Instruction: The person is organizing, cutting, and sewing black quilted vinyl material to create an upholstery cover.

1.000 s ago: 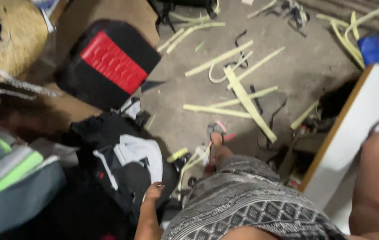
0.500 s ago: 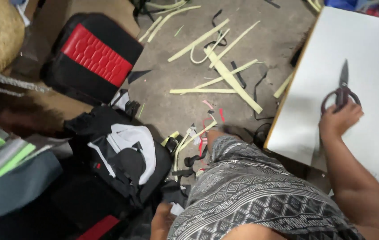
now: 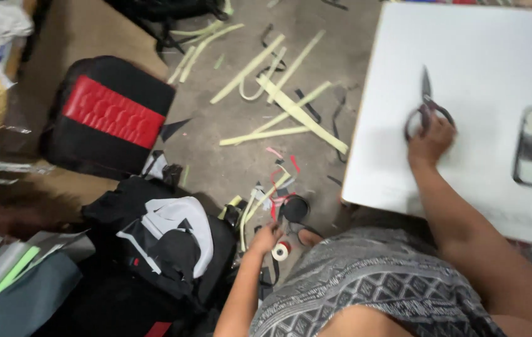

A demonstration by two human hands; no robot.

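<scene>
Both hands at work, one on the board, one on the floor.
The right hand (image 3: 429,138) grips dark scissors (image 3: 426,107) on the white board (image 3: 465,50), well inside its left edge; the left hand (image 3: 266,237) closes loosely beside a white tape roll (image 3: 280,251) on the floor.

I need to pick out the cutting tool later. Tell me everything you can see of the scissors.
The scissors are dark, metal-looking, with two large loop handles and short pointed blades, apparently closed. They lie flat on the white tabletop, tips pointing away from the person. The right hand rests on the handles.
</scene>
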